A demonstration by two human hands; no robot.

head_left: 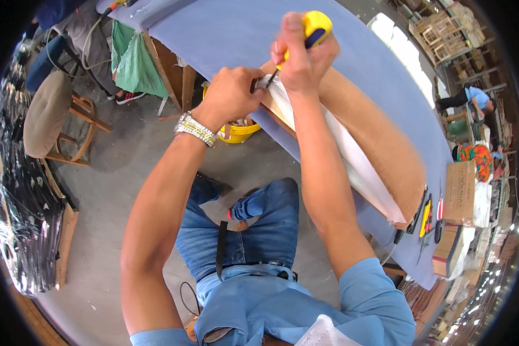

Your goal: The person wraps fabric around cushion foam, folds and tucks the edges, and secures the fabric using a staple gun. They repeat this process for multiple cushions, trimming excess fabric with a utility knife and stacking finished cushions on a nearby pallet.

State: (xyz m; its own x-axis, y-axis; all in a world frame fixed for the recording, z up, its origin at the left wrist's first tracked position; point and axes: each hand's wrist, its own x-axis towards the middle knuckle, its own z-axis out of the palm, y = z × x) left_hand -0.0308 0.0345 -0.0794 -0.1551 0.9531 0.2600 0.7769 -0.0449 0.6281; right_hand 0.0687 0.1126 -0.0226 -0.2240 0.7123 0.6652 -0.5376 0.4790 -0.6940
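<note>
A brown panel (380, 150), long with a curved far edge, lies on the blue-covered table, and white fabric (360, 168) runs along its near edge. My left hand (232, 95) is closed on the fabric at the panel's left end, its fingertips partly hidden. My right hand (307, 60) grips a screwdriver (317, 27) by its thick yellow and dark-blue handle. The thin dark shaft slants down to the fabric beside my left fingers. Exactly what the tip touches is too small to make out.
Hand tools (426, 216) lie at the table's (230, 34) right end, near a cardboard box (459, 190). A yellow tub (239, 134) stands below the left end. Further left are a cushioned stool (49, 115), plastic-wrapped stacks (29, 213) and a person's legs. Other people work far right.
</note>
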